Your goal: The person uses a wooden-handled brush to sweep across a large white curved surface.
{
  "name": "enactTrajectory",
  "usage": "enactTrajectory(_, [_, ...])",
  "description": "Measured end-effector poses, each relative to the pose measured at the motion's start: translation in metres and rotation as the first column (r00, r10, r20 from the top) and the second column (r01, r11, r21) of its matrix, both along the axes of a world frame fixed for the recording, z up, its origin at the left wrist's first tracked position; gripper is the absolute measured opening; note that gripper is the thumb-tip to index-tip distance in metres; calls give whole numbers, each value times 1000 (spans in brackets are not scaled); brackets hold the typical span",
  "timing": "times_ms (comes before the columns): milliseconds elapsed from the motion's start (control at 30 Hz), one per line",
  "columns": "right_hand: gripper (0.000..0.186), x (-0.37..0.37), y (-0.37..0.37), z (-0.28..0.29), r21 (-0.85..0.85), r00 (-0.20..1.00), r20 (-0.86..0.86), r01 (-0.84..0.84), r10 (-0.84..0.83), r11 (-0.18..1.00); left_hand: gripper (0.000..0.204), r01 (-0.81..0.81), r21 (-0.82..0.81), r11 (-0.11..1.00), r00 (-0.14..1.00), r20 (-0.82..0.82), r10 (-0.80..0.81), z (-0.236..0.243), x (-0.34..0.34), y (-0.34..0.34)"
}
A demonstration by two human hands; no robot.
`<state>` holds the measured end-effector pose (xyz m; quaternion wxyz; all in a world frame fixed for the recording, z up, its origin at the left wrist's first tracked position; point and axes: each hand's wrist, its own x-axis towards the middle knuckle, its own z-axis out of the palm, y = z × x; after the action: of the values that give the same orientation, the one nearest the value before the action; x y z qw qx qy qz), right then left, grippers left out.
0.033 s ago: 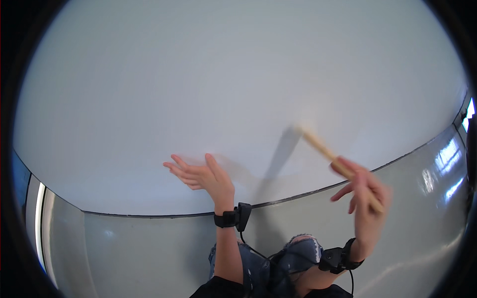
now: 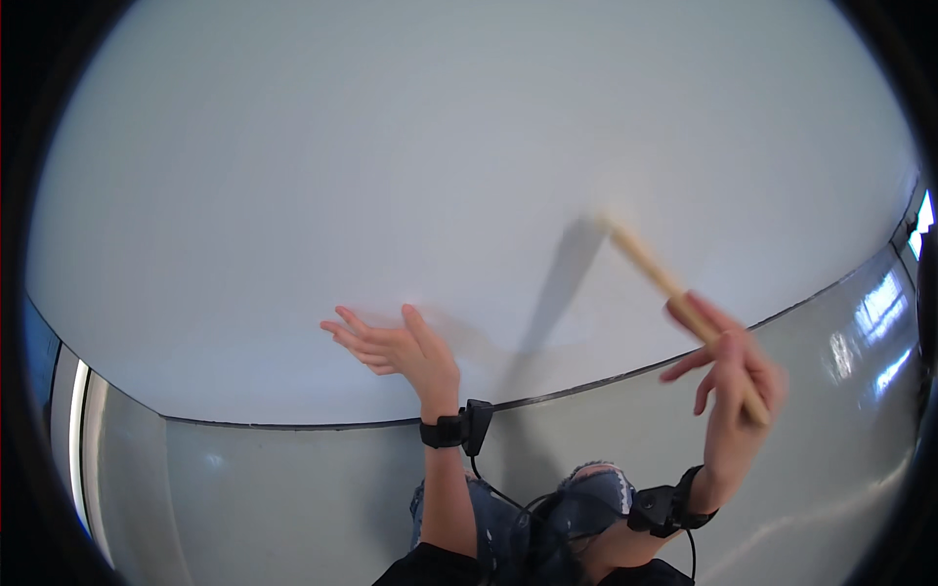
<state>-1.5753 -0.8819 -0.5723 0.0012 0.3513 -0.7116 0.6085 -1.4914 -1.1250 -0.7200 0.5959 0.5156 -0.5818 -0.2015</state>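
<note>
Both arms raised, hands apart

Left hand flat, fingers spread and extended leftward; right hand clenched in a grip, index and thumb loosely out; dark bands on both wrists.

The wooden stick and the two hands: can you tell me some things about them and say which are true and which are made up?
1. The right hand holds a wooden stick. True.
2. The left hand grips a second stick. False: it holds nothing, and its fingers are spread flat by the white wall.
3. The stick's far tip points up toward the wall, and its shadow falls there. True.
4. Both wrists are bare. False: each wears a black strap, the left wrist strap and the right wrist strap.
5. The stick is blue. False: it is light brown wood.
</note>
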Motion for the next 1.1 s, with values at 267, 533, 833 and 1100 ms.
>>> enactTrajectory(267, [30,-10,-33,-7,-221,939,-288,126,-188,967,84,-99,-18,995,994,53,99,-7,6,-3])
enactTrajectory(533, [17,-12,-21,-30,214,991,-123,85,-59,973,82,-103,-31,994,994,33,104,-6,4,-5])
enactTrajectory(833, [23,-6,19,-12,52,999,29,21,-22,998,88,-116,-20,993,993,24,117,-7,3,-7])
enactTrajectory(1100, [32,-25,-12,-6,-224,954,-203,173,-220,959,88,-134,-50,990,991,19,135,-8,9,-7])
